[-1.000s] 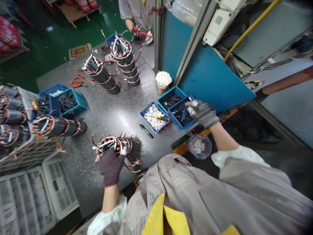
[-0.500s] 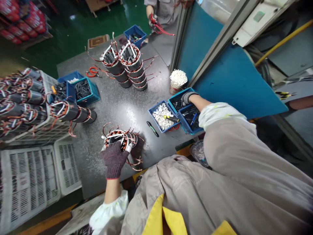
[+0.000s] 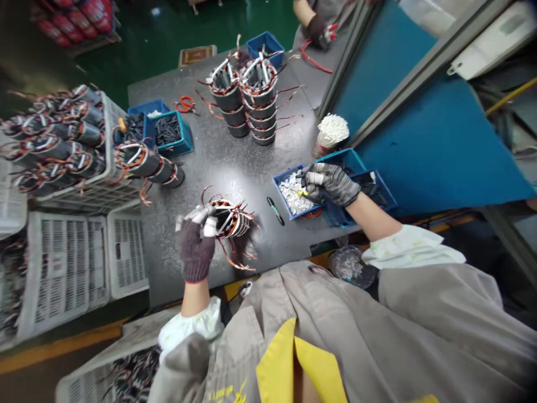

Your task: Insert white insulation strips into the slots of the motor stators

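Note:
A wire-wound motor stator (image 3: 235,218) lies on its side on the metal table, copper leads and white sleeves sticking out. At its left end my left hand (image 3: 197,240), in a dark knitted glove with white fingertips, is closed on the stator's edge. My right hand (image 3: 331,183), in a grey glove, is pinched above the blue bin of small white pieces (image 3: 296,193). Something small and dark seems to be at its fingertips, too small to name. Beside that hand are a teal bin (image 3: 356,159) and a blue bin of black pieces (image 3: 384,193).
Stacked stators (image 3: 262,106) stand at the back, with orange-handled scissors (image 3: 185,104) nearby. A marker (image 3: 276,211) lies mid-table. A cup of white sticks (image 3: 333,131) stands by the blue panel (image 3: 440,140). A stator-filled crate (image 3: 111,134) is left. A co-worker's gloved hand (image 3: 319,31) shows beyond.
My right hand has come out of the bins of black pieces and moved left over the white pieces. My left hand has shifted to the stator's left edge. The camera view has shifted.

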Demonstrator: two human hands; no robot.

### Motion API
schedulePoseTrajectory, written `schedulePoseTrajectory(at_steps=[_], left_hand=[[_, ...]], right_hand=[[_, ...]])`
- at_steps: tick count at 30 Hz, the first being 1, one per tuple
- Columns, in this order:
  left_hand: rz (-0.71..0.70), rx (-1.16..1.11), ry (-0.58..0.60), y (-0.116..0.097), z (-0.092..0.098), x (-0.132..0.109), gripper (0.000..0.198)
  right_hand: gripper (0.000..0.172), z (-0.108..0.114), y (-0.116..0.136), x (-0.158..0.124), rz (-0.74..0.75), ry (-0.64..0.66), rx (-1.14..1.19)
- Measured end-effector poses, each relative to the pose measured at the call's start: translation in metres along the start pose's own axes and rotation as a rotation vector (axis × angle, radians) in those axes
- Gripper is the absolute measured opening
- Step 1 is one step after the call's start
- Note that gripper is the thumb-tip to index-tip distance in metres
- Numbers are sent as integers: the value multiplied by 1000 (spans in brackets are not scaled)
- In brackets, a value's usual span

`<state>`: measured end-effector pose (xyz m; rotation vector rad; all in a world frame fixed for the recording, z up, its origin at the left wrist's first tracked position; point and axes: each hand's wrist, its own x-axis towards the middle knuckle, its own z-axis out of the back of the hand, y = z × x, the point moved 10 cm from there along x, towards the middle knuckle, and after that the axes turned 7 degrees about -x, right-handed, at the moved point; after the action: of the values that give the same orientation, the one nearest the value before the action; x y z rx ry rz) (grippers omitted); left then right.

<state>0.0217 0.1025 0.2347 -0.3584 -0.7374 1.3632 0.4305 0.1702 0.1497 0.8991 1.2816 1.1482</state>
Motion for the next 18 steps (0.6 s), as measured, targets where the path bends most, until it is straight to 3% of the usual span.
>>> schedulePoseTrajectory(at_steps=[2, 4, 7, 11, 15, 18], left_hand=[[-54, 49, -36, 0, 2, 9, 41], [-71, 80, 54, 5, -16, 18, 42], [-61, 32, 137, 21, -42, 23, 46], [-82, -11, 90, 33, -49, 20, 47], [-81, -16, 82, 36, -48, 19, 45], [-73, -13, 83, 36, -49, 20, 45]], right_hand=[[55, -42, 8, -10, 41, 42, 49], [54, -79, 10, -11, 60, 51, 60], [51, -116, 6, -6, 101, -56, 18], [37, -136, 0, -1, 169, -269, -98], [24, -142, -16, 4, 119, -330, -202], [29, -146, -22, 11, 123, -347, -226]])
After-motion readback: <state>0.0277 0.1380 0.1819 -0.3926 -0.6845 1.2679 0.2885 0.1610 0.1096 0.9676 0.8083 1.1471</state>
